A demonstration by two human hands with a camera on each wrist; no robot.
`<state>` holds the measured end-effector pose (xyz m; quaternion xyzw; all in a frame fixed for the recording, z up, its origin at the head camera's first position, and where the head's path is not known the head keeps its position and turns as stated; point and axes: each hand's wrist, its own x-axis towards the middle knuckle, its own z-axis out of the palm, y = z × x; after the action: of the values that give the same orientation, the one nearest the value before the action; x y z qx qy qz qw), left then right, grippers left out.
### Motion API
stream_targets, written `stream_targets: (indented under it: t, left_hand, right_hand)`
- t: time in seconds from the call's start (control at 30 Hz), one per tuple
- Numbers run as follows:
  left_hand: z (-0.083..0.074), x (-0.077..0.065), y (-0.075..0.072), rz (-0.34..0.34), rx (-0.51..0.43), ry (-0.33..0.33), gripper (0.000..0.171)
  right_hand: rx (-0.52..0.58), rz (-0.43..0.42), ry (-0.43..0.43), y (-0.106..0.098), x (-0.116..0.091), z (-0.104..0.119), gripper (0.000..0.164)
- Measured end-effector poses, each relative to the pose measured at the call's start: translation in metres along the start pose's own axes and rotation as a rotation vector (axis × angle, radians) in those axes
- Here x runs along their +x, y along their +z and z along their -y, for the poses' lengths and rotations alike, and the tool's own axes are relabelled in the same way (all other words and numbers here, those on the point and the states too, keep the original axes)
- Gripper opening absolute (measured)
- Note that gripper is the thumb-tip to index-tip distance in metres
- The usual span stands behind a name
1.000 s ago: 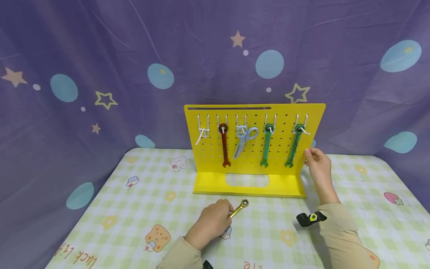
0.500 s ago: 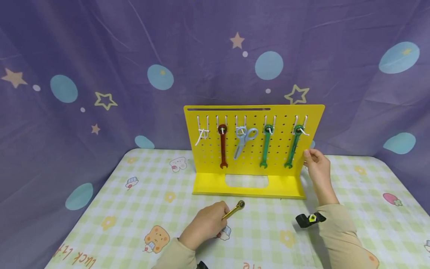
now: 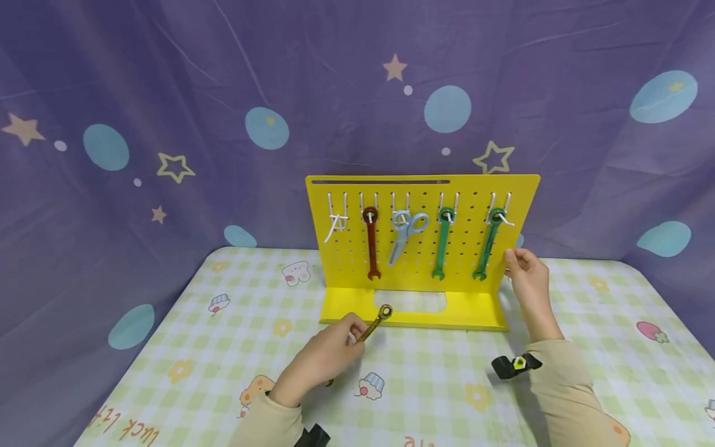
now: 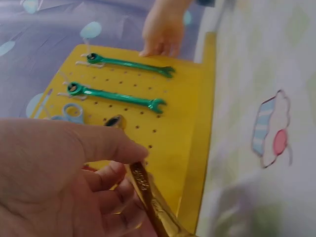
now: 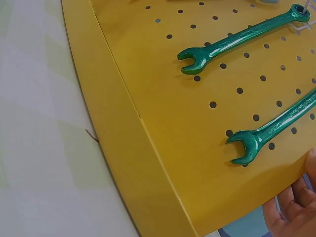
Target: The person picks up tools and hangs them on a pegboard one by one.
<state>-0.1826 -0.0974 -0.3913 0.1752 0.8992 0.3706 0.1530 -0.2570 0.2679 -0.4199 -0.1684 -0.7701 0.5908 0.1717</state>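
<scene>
My left hand (image 3: 329, 351) pinches a gold wrench (image 3: 374, 324) between thumb and fingers, its ring end pointing up toward the board. In the left wrist view the gold wrench (image 4: 148, 195) slants down past the fingertips. A yellow pegboard (image 3: 413, 273) stands upright on its base. My right hand (image 3: 529, 276) grips the board's right edge, thumb in front and fingers behind. From white hooks hang a red wrench (image 3: 372, 248), light blue scissors (image 3: 403, 236) and two green wrenches, one mid-right (image 3: 443, 245) and one far right (image 3: 488, 248). The leftmost hook (image 3: 337, 222) carries nothing.
A checked cloth (image 3: 223, 347) with printed cakes and flowers covers the table. Behind it hangs a purple curtain (image 3: 335, 74) with stars and blue ovals. The pegboard's base lip (image 3: 413, 323) runs along the front, between the left hand and the hanging tools.
My left hand has moved left and up toward the board, turning the gold wrench more upright. The red wrench swings slightly. My right hand keeps its hold on the edge.
</scene>
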Motion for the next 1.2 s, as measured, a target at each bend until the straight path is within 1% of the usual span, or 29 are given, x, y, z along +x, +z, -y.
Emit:
stream_targets:
  t: [0.2,0.3,0.37,0.5,0.6,0.77,0.9,1.03,1.2]
  left_hand:
    - [0.0,0.001,-0.014,-0.092,-0.065,-0.035,0.017]
    - [-0.001,0.001,-0.02,-0.151,-0.084,-0.05,0.018]
    - [-0.003,0.001,-0.023,-0.193,-0.092,-0.047,0.017]
    - [-0.006,0.0,-0.03,-0.284,-0.108,-0.022,0.016]
    - [-0.007,0.002,-0.033,-0.371,-0.122,0.003,0.017]
    - [-0.005,0.006,-0.038,-0.52,-0.2,0.066,0.018]
    - [-0.003,0.01,-0.044,-0.614,-0.247,0.097,0.018]
    - [0.001,0.014,-0.049,-0.674,-0.252,0.114,0.018]
    - [0.004,0.014,-0.05,-0.7,-0.263,0.111,0.017]
  right_hand:
    - [0.0,0.0,-0.008,0.0,-0.001,0.0,0.05]
    - [-0.004,0.002,-0.014,-0.001,-0.001,-0.001,0.05]
    - [-0.005,0.001,-0.019,-0.001,-0.001,-0.001,0.049]
    - [0.003,-0.004,-0.021,-0.001,-0.001,-0.002,0.049]
    - [0.008,-0.006,-0.018,-0.001,0.0,-0.002,0.048]
    - [0.01,-0.007,-0.015,-0.001,0.002,-0.003,0.049]
    - [0.005,-0.006,-0.016,-0.002,0.002,-0.003,0.05]
    - [0.006,-0.004,-0.019,-0.002,0.002,-0.003,0.049]
    - [0.01,0.005,-0.014,-0.001,0.001,-0.001,0.049]
